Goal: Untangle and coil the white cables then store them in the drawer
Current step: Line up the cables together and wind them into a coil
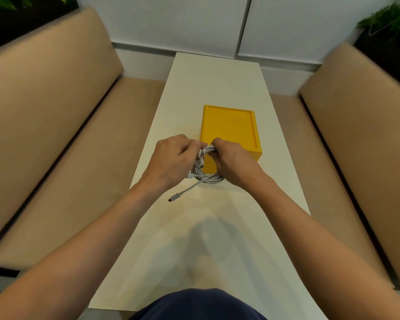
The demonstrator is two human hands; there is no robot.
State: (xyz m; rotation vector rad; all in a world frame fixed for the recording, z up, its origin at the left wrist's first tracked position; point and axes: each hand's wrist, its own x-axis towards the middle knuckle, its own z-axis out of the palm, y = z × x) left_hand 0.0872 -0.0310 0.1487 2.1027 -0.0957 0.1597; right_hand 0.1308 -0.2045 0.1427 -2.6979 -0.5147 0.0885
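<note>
**A:** What lies on the near side of the yellow box (229, 125)?

**B:** A dark blue garment (199, 303) at the bottom edge, then the long white table (194, 250) that the box stands on. Two bare forearms reach over it toward the box.

**A:** And the cables?

**B:** The white cables (208, 177) are gathered into one bundle of loops, held in front of the box's near face. One loose end (174, 197) with a plug trails out on the near left of the box, its tip above the table top.

**A:** How are the hands set?

**B:** The left hand (171, 158) is curled round the left side of the loops, by the box's near left corner, with its fingers closed over the strands. The right hand (233, 160) grips the right side, with its knuckles over the near edge of the box top. The two hands almost meet at the top of the bundle.

**A:** The box itself?

**B:** Its top is a shallow recessed panel. The hands and cables cover much of the near face, so I cannot tell whether a drawer stands open.

**A:** Beyond it?

**B:** The table runs on past the box to white wall panels (183, 19). A tan bench (56, 135) flanks the box on the left and another bench (356, 135) on the right. Green plants (388, 17) show in the corners behind them.
</note>
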